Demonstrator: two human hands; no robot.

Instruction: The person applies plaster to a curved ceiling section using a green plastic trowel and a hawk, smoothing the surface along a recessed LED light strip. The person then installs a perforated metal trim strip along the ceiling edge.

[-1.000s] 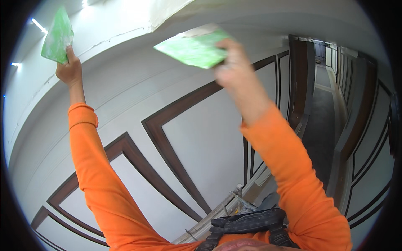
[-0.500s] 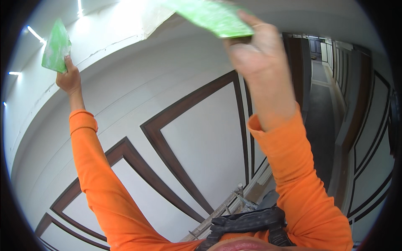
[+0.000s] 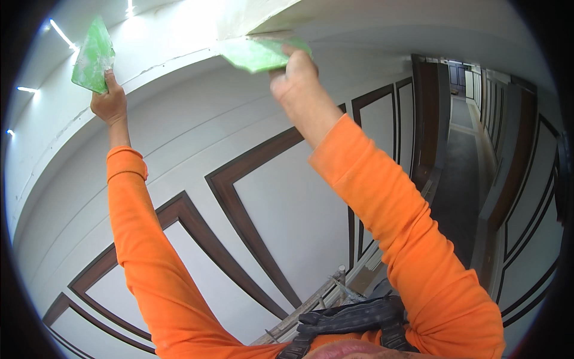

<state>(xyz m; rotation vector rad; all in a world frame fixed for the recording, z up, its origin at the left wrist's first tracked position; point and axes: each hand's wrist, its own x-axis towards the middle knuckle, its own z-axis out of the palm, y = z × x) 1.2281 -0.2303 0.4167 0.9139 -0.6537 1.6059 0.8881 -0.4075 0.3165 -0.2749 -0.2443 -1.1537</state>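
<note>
My left hand (image 3: 110, 103) is raised at the upper left, closed on the lower end of a green putty spreader (image 3: 94, 58) with whitish smears on it. My right hand (image 3: 295, 74) reaches up at the top middle and grips a second, wider green putty spreader (image 3: 258, 55). That blade lies at the corner where the white ceiling band (image 3: 173, 62) meets a smooth pale ceiling patch (image 3: 256, 17). Its far edge seems to touch the surface, though the glare there makes contact hard to judge. Both forearms wear orange sleeves.
Bright light strips (image 3: 63, 35) line the ceiling at the upper left. A white wall with dark wood-framed panels (image 3: 293, 203) stands ahead. A long corridor (image 3: 457, 161) runs off to the right. Below are scaffold-like bars (image 3: 326, 290) and a black chest strap (image 3: 353, 317).
My right hand has swept left with its spreader, and that blade now sits lower in view. My left hand shows slightly further right, still holding its spreader.
</note>
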